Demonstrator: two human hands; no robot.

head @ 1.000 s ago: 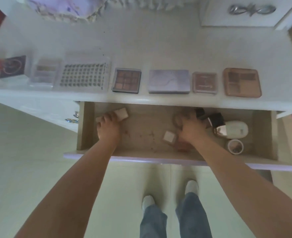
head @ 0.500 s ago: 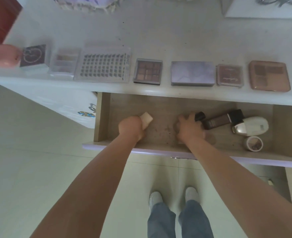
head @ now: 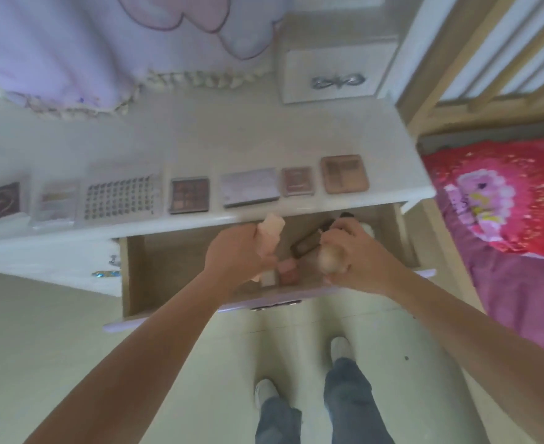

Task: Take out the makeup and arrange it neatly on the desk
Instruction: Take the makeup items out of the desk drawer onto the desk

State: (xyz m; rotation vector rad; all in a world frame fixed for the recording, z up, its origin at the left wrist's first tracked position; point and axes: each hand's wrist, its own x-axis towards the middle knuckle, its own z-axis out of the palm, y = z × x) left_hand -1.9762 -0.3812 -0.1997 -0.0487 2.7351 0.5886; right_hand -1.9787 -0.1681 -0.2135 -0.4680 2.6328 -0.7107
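- Both my hands, which were down inside the drawer [head: 129, 277] half a second ago, have lifted above it, each carrying something, so two more pieces are leaving for the counter [head: 200, 136].
- My left hand [head: 235, 254], centre of frame, has its fingers curled round a pale peach sponge [head: 269, 237] that sticks up past them.
- My right hand [head: 354, 251] grips a round beige puff [head: 328, 259], fingers wrapped over it.
- Palettes [head: 189, 195] line the counter's near edge; a dark bottle [head: 306, 246] and small cubes [head: 288, 274] remain in the drawer.
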